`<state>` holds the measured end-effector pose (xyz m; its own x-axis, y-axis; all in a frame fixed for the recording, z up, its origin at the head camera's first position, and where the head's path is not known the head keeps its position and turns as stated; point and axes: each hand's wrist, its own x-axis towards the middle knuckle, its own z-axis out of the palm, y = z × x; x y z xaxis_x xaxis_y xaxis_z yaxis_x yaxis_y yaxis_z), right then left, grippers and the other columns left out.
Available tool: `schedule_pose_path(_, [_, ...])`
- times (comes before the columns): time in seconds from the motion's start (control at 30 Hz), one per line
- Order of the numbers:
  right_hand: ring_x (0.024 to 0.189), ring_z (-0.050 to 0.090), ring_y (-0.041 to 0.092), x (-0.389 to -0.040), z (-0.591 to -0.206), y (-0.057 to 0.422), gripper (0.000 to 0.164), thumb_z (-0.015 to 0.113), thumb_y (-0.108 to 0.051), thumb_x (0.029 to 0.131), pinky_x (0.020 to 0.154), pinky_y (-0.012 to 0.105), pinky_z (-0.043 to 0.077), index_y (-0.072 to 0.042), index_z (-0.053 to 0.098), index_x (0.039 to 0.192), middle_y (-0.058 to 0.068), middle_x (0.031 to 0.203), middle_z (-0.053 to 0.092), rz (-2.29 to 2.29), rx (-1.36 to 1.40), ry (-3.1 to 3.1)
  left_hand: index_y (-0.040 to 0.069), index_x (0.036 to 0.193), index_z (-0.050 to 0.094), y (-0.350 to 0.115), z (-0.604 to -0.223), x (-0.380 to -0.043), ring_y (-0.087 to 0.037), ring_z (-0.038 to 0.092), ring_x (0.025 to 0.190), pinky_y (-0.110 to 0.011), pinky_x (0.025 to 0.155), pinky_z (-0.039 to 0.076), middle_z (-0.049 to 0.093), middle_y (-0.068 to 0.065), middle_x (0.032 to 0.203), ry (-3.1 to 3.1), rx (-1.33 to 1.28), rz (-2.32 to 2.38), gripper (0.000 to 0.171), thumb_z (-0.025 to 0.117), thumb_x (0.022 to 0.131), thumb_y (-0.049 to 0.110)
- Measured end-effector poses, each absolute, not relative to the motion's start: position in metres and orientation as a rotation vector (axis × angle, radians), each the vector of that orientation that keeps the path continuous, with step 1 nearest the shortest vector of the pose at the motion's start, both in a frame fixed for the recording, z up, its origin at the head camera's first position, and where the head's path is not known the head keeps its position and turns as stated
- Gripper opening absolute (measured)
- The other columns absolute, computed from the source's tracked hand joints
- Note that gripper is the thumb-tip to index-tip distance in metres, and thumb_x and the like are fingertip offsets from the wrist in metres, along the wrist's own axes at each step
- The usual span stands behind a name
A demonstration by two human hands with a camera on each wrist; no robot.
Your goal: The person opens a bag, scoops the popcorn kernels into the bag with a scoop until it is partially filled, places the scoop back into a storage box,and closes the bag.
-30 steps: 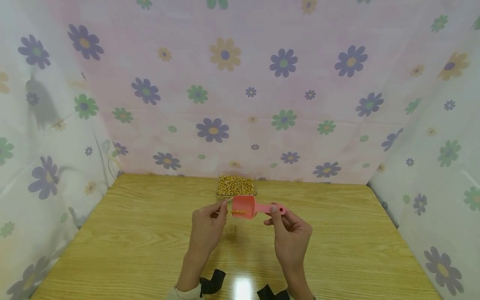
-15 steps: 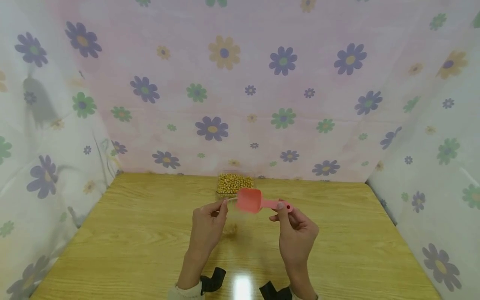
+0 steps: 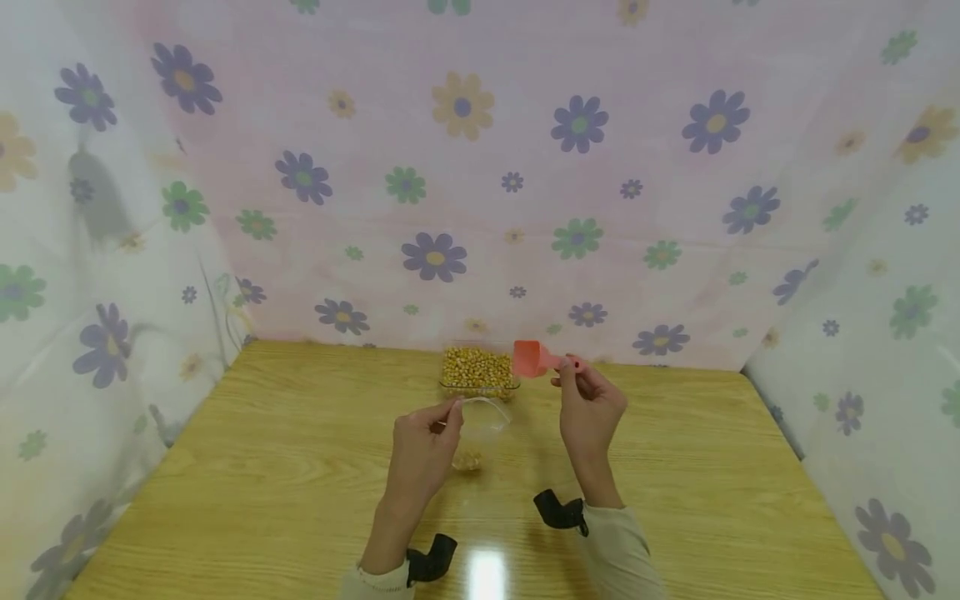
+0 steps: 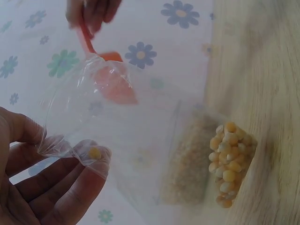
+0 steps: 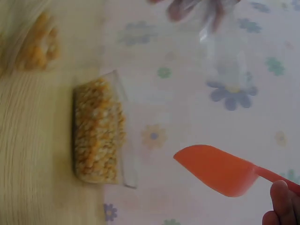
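Note:
My left hand [image 3: 423,446] pinches the rim of a clear plastic bag [image 4: 154,103], which hangs with its mouth spread. Corn kernels [image 4: 229,161] lie gathered in the bag's bottom, low over the table, and one kernel sits near my fingers. My right hand [image 3: 592,412] grips the handle of a pink scoop [image 3: 529,359], held up to the right of the bag. No kernels show in the scoop in the head view. Beside the scoop's tip, to its left, stands a clear container [image 5: 129,164] full of corn kernels [image 3: 476,368].
The wooden table [image 3: 300,450] reaches back to a flowered cloth [image 3: 375,208] that also hangs along both sides. Close to that back cloth sits the container. Black straps with stubby mounts [image 3: 433,557] are on both wrists.
The scoop has left the bag's mouth, moving right, up and away toward the container's right side. Kernels seen in it earlier no longer show. My left hand keeps hold of the bag.

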<state>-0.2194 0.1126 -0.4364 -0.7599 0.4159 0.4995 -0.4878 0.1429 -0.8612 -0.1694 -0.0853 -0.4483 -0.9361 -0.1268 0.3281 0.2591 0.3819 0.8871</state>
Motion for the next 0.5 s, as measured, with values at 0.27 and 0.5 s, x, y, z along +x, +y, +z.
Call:
schedule_pose_path(0.27, [0.068, 0.074, 0.03, -0.262, -0.467, 0.1, 0.018, 0.07, -0.01, 0.097, 0.059, 0.024, 0.055, 0.004, 0.08, 0.092, 0.019, 0.081, 0.076, 1.469, 0.192, -2.02, 0.0, 0.101, 0.081, -0.086, -0.45, -0.169, -0.01, 0.064, 0.06, -0.025, 0.047, 0.05, 0.075, -0.011, 0.078, -2.292, -0.092, -1.579, 0.02, 0.065, 0.099, 0.011])
schedule_pose_path(0.5, [0.067, 0.073, 0.036, -0.276, -0.475, 0.096, 0.022, 0.067, -0.008, 0.098, 0.054, 0.026, 0.052, 0.007, 0.077, 0.085, 0.021, 0.078, 0.075, 1.471, 0.151, -2.132, -0.003, 0.102, 0.08, -0.087, -0.451, -0.17, -0.01, 0.063, 0.056, -0.025, 0.045, 0.049, 0.075, -0.012, 0.076, -2.291, -0.068, -1.582, 0.018, 0.065, 0.093, 0.003])
